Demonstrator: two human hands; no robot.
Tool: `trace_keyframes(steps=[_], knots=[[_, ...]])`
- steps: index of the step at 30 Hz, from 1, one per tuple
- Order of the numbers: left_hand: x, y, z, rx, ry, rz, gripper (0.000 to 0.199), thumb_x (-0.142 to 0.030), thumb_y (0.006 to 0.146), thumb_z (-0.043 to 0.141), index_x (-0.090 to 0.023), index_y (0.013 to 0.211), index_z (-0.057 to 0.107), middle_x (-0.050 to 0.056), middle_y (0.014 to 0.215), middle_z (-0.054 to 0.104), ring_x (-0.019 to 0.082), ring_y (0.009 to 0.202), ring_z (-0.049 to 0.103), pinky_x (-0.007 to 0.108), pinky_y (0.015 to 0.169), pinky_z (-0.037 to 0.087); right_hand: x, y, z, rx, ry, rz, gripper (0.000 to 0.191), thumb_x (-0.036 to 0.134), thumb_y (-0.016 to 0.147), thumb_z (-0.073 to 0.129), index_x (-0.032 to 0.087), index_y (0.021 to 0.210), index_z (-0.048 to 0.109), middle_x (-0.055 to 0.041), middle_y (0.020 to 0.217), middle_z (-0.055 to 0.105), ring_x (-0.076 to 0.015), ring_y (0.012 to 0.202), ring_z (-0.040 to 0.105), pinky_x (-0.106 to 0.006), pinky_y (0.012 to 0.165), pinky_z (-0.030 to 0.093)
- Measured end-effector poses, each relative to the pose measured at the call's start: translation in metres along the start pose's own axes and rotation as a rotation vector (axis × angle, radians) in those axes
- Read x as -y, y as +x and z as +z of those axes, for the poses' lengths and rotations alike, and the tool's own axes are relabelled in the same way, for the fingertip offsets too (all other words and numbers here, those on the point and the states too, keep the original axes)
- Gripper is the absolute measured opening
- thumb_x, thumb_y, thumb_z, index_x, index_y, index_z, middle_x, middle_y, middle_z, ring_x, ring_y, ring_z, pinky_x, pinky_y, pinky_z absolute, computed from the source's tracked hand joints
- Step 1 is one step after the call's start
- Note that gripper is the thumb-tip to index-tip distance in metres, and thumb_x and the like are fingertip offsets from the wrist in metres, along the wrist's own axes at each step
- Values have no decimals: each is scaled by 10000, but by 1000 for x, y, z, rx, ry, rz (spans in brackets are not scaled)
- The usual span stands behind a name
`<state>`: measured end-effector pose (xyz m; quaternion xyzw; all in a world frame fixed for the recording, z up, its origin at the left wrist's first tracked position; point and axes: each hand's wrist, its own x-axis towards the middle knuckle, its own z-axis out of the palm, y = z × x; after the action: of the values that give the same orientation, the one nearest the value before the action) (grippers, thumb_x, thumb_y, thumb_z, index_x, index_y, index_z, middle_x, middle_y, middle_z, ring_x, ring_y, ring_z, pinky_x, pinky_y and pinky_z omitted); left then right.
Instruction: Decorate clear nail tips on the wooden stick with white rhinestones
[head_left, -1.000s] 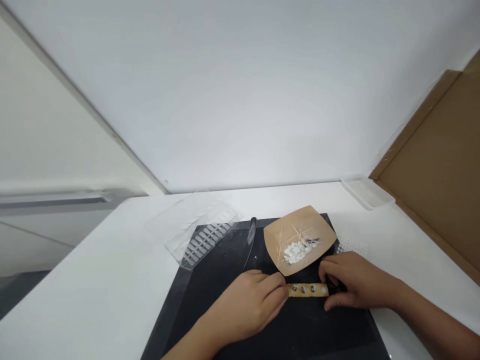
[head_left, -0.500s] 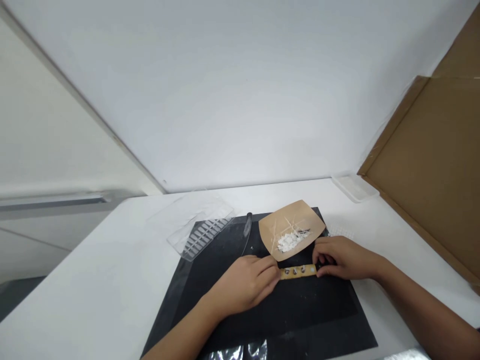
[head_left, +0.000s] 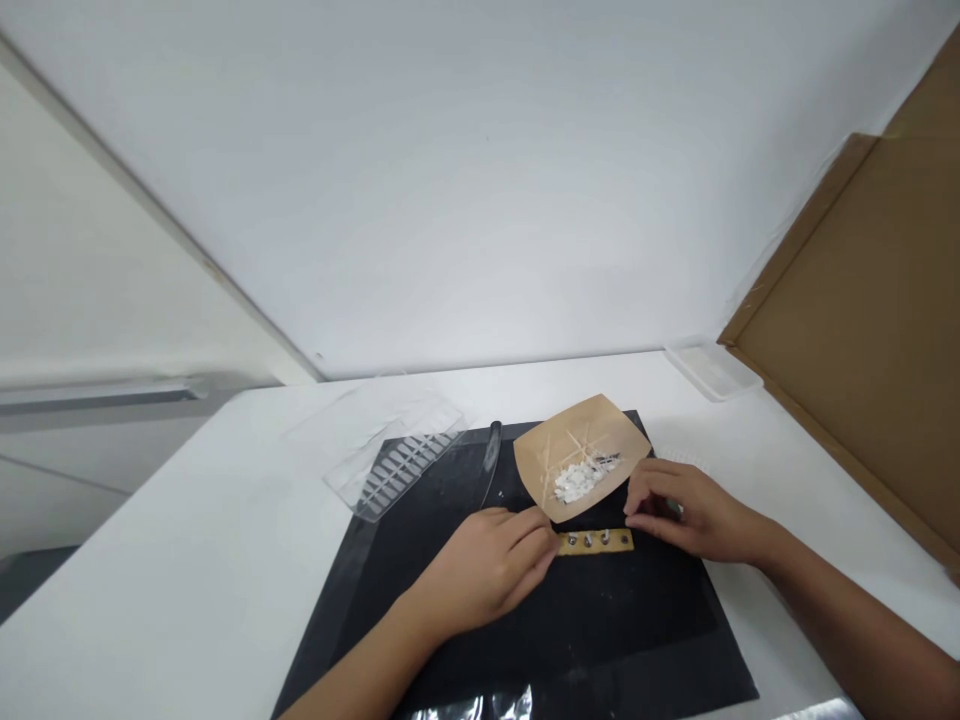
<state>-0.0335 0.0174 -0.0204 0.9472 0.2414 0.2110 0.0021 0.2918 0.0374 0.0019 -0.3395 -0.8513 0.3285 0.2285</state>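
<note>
My left hand is closed on the left end of a narrow yellow strip, which lies on a black mat. Several small metallic-looking bits with whitish tips stand in a row along the strip, and a dark round spot shows near its right end. Just above and right of that end is my right hand, apart from the strip. Its thumb and fingertips are pinched together; anything between them is too small to name. Beyond the strip sits a brown paper tray with a heap of small white pieces.
A dark, slender curved tool lies left of the paper tray. Clear plastic sheets with rows of pale nail-shaped tips overlap the mat's back left corner. At the back right stand a translucent container and a cardboard panel.
My right hand has lifted off the strip's right end, slightly up. The pale round spot there now looks dark. My left hand keeps its hold; the view has shifted slightly.
</note>
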Motion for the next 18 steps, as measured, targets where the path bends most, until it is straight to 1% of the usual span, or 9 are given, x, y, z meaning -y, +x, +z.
trace_keyframes(steps=[3, 7, 12, 15, 18], knots=[[0, 0, 0, 0, -2, -8, 139, -197, 1069, 500, -175, 997, 617, 31, 899, 697, 168, 704, 653, 311, 589, 500, 4, 1, 7, -26, 56, -41, 80, 315, 1036, 662, 239, 1039, 686, -23, 993, 659, -133, 815, 618, -255, 714, 503], [0, 3, -2, -10, 1, -9, 146, -176, 1070, 489, -168, 990, 612, 30, 880, 693, 163, 695, 657, 303, 573, 483, 1, 3, 14, 12, 45, -23, 63, 292, 1033, 654, 233, 1041, 675, -27, 1002, 660, -133, 821, 617, -253, 714, 493], [-1, 3, -3, -13, 1, -2, 122, -167, 1062, 501, -163, 1009, 612, 34, 916, 706, 163, 682, 642, 313, 570, 482, -7, 2, 21, 77, -9, 20, 38, 258, 1002, 685, 241, 1036, 683, -1, 931, 666, -141, 830, 621, -256, 727, 467], [-1, 3, -4, -15, 7, -10, 132, -167, 1060, 502, -167, 991, 615, 33, 914, 705, 154, 668, 632, 308, 574, 479, -10, 1, 26, 87, -23, 39, 68, 300, 1003, 706, 244, 1040, 698, 2, 924, 675, -144, 825, 616, -261, 730, 454], [-2, 2, -4, -7, 5, -15, 136, -171, 1061, 496, -173, 1005, 620, 29, 905, 703, 153, 656, 624, 307, 573, 477, -15, 3, 28, 67, -20, 89, 153, 396, 1005, 724, 244, 1020, 714, 10, 892, 668, -132, 757, 586, -254, 686, 429]])
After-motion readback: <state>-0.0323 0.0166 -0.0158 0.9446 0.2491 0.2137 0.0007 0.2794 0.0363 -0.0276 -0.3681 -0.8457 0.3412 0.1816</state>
